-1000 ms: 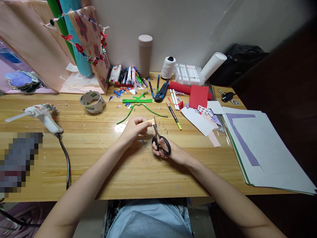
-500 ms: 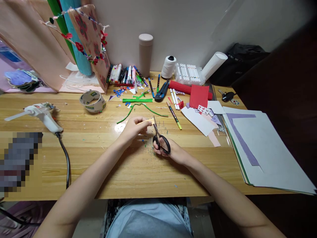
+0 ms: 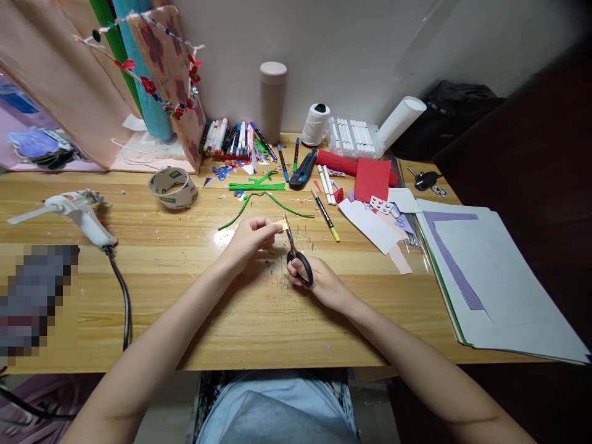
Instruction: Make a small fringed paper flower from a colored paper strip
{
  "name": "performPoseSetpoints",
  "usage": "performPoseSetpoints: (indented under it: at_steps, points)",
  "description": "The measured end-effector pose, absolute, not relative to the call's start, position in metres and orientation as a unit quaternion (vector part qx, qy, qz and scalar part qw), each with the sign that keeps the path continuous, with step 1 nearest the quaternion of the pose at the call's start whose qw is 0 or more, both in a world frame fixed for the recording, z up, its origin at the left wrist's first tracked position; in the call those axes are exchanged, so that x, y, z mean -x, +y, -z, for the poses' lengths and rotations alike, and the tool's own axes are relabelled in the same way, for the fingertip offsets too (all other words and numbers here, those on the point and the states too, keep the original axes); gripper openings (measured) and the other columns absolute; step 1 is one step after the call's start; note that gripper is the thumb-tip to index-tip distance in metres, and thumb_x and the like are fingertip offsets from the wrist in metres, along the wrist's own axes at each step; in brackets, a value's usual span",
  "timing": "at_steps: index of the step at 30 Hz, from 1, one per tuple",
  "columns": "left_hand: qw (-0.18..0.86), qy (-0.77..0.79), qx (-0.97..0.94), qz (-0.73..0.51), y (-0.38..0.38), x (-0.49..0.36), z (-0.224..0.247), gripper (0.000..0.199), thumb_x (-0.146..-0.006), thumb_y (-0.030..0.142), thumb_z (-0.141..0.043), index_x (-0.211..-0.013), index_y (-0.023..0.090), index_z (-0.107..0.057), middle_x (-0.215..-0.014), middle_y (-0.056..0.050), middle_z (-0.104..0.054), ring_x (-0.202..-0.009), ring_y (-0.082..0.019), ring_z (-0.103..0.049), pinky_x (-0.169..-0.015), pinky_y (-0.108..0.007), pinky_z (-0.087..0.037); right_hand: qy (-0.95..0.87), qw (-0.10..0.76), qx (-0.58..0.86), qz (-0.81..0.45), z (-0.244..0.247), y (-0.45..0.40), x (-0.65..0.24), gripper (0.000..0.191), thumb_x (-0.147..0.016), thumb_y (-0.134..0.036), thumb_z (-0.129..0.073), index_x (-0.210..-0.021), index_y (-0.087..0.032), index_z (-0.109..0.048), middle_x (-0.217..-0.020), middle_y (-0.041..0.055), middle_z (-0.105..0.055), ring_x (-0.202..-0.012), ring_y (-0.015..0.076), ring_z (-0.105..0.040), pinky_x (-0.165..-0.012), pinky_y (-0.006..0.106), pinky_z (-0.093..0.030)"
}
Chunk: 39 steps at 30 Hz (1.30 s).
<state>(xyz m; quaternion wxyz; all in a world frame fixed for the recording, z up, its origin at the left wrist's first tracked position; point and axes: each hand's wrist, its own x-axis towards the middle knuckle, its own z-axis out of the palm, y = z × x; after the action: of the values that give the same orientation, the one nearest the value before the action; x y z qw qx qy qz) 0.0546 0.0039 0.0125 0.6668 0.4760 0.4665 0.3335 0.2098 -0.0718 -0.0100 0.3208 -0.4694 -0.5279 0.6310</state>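
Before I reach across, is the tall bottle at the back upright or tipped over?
Upright. The bottle rises straight from the table, its lid at the top.

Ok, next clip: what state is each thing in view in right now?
Left hand: closed on the strip
Right hand: closed on the scissors
Strip: held up, end at the blades
Scissors: in use position, blade gap too small to tell
Flask: upright, lid on
Spool: upright, thread wound
Glue gun: lying down, stick in
Red roll: rolled up, lying
White roll: rolled up, tilted
Cutter: lying, blade not discernible
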Motion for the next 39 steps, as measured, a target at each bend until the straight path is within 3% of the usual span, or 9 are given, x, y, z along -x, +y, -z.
performPoseSetpoints:
  at_steps: [20, 29, 39]
  points:
    - [0.676, 0.481, -0.457, -0.319, 0.0013, -0.0548, -0.0155, 0.026, -0.067, 0.035, -0.065, -0.058, 0.017, -0.048, -0.051, 0.005, -0.047, -0.048, -0.009, -0.051, -0.051, -0.022, -0.045, -0.539, 0.326, 0.489, -0.603, 0.0104, -0.0718, -0.2098, 0.051, -0.08, -0.067, -0.042, -0.064, -0.019, -0.038, -0.057, -0.003, -0.038, -0.051, 0.0081, -0.031, -0.046, 0.023, -0.024]
    - [0.683, 0.478, -0.457, -0.312, 0.0008, -0.0547, -0.0134, 0.025, -0.068, 0.035, -0.064, -0.059, 0.017, -0.048, -0.052, 0.005, -0.047, -0.047, -0.009, -0.05, -0.052, -0.023, -0.046, -0.468, 0.298, 0.406, -0.726, 0.0122, -0.0731, -0.2104, 0.057, -0.075, -0.075, -0.039, -0.076, -0.018, -0.043, -0.06, -0.0041, -0.043, -0.043, 0.005, -0.029, -0.041, 0.02, -0.021]
    - [0.674, 0.472, -0.474, -0.314, -0.0011, -0.056, -0.0168, 0.026, -0.068, 0.033, -0.064, -0.058, 0.017, -0.047, -0.052, 0.006, -0.044, -0.047, -0.007, -0.047, -0.05, -0.021, -0.044, -0.469, 0.286, 0.365, -0.752, 0.0134, -0.0737, -0.212, 0.06, -0.077, -0.076, -0.032, -0.08, -0.017, -0.044, -0.063, -0.0035, -0.042, -0.045, 0.0053, -0.029, -0.042, 0.02, -0.024]
